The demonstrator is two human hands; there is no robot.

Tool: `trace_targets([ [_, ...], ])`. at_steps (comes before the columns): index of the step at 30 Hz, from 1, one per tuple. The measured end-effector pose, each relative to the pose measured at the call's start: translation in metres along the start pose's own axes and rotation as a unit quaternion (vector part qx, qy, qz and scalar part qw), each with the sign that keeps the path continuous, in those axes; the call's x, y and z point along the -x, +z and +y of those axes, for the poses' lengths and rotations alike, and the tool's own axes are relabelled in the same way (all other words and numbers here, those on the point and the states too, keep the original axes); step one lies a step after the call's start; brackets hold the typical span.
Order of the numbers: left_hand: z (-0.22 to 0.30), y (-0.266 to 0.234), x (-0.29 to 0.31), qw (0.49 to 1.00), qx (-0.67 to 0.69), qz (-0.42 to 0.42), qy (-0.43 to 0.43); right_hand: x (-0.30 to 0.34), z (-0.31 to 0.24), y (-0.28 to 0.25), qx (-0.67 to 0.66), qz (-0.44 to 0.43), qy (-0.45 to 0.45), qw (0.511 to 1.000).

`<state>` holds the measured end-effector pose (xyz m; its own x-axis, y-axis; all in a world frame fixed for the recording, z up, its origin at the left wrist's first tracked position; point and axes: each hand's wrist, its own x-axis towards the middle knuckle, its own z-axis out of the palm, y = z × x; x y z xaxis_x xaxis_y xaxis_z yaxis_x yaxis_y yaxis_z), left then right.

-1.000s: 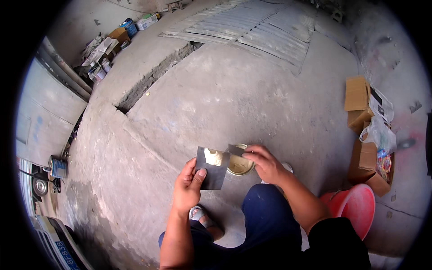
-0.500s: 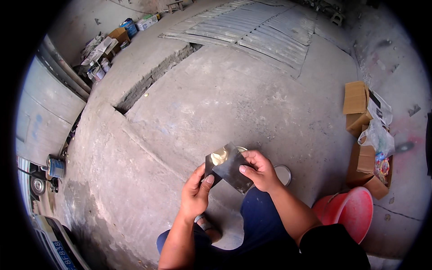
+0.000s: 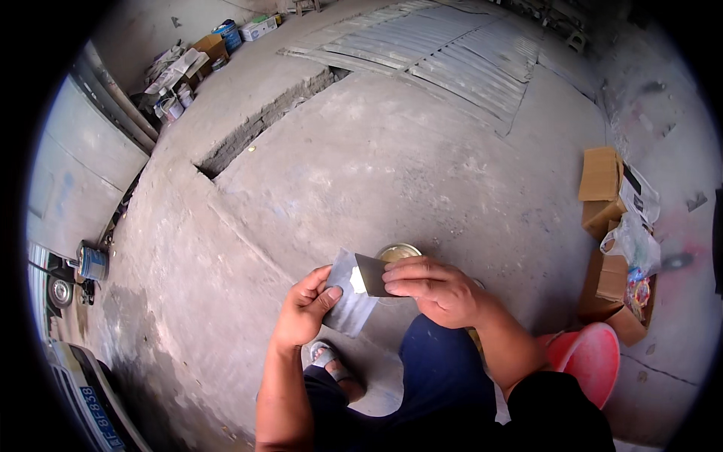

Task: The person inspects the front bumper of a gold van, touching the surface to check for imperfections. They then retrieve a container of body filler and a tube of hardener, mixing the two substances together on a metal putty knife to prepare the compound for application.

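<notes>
My left hand point(image 3: 303, 310) grips a flat rectangular putty scraper point(image 3: 350, 310) by its left edge, thumb on top; its face shines pale grey. A second, darker putty scraper point(image 3: 380, 277) is in my right hand point(image 3: 446, 292), fingers laid along its outer face. The right scraper is tilted up, and its edge meets the left one. A lump of pale cream putty point(image 3: 358, 281) sits where the two meet, partly covered by the right scraper. Just beyond my right fingers stands an open round tin point(image 3: 399, 251) with yellowish contents, its near side hidden.
A red bucket point(image 3: 584, 360) lies tipped by my right elbow, with cardboard boxes point(image 3: 602, 177) and a plastic bag point(image 3: 631, 242) behind it. A trench point(image 3: 263, 124) cuts the concrete floor ahead, left of metal sheets point(image 3: 452, 56). A vehicle's front end point(image 3: 83, 392) is at lower left.
My right hand has turned over, bringing its scraper from lying flat to tilted against the left one. The left scraper has swung to face up, and the tin shows more.
</notes>
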<state>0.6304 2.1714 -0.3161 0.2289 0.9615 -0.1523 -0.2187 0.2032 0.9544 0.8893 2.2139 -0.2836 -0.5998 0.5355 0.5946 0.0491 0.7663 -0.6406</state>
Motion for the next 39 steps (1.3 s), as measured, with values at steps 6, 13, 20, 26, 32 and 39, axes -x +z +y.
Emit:
trace_targets([
  [6,-0.003,0.006,0.001,1.000,0.017,-0.019,-0.001,0.013,0.023,0.003,0.129,-0.043,0.046,0.990],
  [13,-0.006,0.026,-0.011,0.957,0.257,0.130,0.026,0.053,0.031,0.020,-0.270,0.213,0.334,0.878],
  [20,-0.011,0.038,-0.010,0.941,0.322,0.103,-0.016,0.052,0.024,0.041,-0.335,-0.038,0.365,0.868],
  [26,-0.002,0.050,0.000,0.954,0.286,0.079,0.039,0.050,0.069,0.034,-0.335,0.176,0.362,0.852],
  [32,-0.012,0.045,-0.003,0.943,0.281,0.118,0.132,0.061,0.029,0.033,-0.282,0.117,0.331,0.893],
  [39,-0.013,0.048,0.002,0.991,0.073,0.018,0.114,0.031,0.032,0.028,-0.212,0.083,0.368,0.902],
])
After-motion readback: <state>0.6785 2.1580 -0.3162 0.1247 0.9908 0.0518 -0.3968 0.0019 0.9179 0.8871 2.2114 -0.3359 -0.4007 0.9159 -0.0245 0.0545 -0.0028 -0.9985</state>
